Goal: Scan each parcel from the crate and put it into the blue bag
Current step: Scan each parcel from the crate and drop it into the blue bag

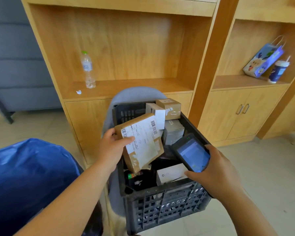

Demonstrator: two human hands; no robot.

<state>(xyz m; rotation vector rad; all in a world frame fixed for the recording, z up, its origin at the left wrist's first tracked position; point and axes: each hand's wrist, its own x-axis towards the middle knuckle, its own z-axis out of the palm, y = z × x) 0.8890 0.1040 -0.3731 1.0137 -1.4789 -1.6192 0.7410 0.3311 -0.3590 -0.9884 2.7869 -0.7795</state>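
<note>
My left hand grips a flat brown cardboard parcel by its left edge and holds it tilted above the black plastic crate; its white barcode label faces me. My right hand holds a dark handheld scanner with a lit blue screen, just right of the parcel, over the crate. Several more parcels lie in the crate: small brown and white boxes at the far end, a grey box, a white box near the front. The blue bag stands at my lower left.
The crate rests on a grey chair in front of a wooden shelf unit. A water bottle stands on the shelf. To the right, a printed gift bag and a cup sit above cupboard doors.
</note>
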